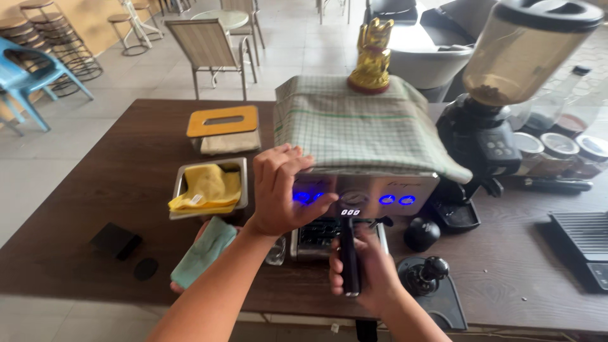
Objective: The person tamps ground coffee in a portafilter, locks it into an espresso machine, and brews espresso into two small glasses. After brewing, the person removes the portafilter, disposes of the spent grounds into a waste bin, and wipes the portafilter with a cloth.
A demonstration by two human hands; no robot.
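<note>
My left hand [283, 190] rests flat on the front top edge of a steel espresso machine [370, 190] with lit blue buttons; it braces the machine without gripping. My right hand [367, 269] grips the black handle of a portafilter [349, 256], which points toward me from under the machine's front. The hand is slightly blurred. A green checked cloth [354, 123] covers the machine's top, and a golden cat figurine [372, 57] sits on it.
On the dark wooden table [95, 209]: a steel tray with a yellow cloth [208, 189], a tissue box [223, 130], a teal cloth [204, 250], a tamper on a black mat [430, 278], a coffee grinder [500, 107], lidded jars [557, 152], a scale [586, 244]. Chairs stand beyond.
</note>
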